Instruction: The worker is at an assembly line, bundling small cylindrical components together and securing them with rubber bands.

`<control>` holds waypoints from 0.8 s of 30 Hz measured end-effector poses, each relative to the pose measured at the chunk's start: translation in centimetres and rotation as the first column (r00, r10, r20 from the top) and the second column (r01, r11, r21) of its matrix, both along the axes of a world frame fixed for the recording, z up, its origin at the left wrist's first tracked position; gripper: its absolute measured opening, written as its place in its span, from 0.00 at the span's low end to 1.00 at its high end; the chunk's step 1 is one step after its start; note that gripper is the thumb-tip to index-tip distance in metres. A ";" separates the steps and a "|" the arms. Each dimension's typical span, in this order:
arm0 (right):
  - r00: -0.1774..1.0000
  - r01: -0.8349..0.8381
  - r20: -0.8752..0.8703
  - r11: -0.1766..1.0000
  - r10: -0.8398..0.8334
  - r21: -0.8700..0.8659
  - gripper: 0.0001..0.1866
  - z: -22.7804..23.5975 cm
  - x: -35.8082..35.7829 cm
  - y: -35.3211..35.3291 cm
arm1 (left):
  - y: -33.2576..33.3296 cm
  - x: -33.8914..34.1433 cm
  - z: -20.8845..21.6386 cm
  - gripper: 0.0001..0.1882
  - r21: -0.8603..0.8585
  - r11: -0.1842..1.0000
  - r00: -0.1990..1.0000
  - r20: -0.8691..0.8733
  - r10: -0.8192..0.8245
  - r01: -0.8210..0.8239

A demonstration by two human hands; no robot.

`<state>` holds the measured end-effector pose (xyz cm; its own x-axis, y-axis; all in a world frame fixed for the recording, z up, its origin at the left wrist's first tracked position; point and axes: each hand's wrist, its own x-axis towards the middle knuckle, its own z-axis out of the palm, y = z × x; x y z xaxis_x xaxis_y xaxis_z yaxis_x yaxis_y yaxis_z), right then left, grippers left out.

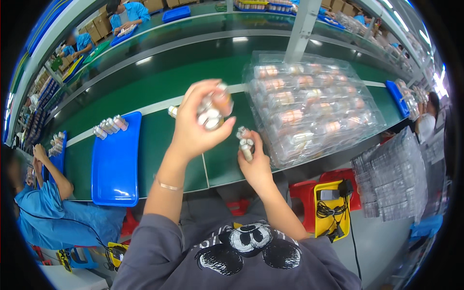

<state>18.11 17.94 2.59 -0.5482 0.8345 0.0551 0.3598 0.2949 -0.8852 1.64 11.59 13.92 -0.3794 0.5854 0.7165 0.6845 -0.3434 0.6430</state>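
Note:
My left hand (193, 128) is raised over the green table (183, 171), its fingers wrapped round a bunch of small capped cylinders (213, 110) with silvery-white ends and pinkish sides; motion blurs them. Lower and to the right, my right hand (257, 166) grips a few similar cylinders (246, 146) between thumb and fingers. Another small cylinder (172, 111) shows just behind my left wrist, partly hidden. Close beyond my right hand stands a stack of clear plastic trays (309, 108) filled with rows of such cylinders.
A blue tray (115, 166) lies to the left, with several cylinders (110, 127) in a row at its far end. A co-worker in blue (53, 198) sits at far left. A yellow bin with cables (333, 210) and red stools (303, 198) stand below the table's right edge.

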 end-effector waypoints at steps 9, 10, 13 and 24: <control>0.991 -0.109 -0.078 0.994 0.107 -0.025 0.39 -0.4 0.6 -0.1 | 15.1 -1.0 8.7 0.25 -0.435 0.896 0.850 -0.437 -0.294 0.086; 0.990 -0.116 -0.085 0.992 0.112 -0.047 0.39 -0.4 0.8 -0.1 | 16.5 -0.7 9.1 0.26 -0.541 0.839 0.803 -0.474 -0.361 0.058; 0.986 -0.140 -0.102 0.988 0.132 -0.069 0.39 -0.5 0.8 0.0 | 18.9 0.8 10.0 0.29 -0.729 0.684 0.722 -0.485 -0.494 -0.022; 0.978 -0.183 -0.126 0.976 0.168 -0.120 0.37 -0.9 1.1 0.5 | 18.0 6.0 9.4 0.34 -0.810 0.531 0.629 -0.552 -0.548 -0.249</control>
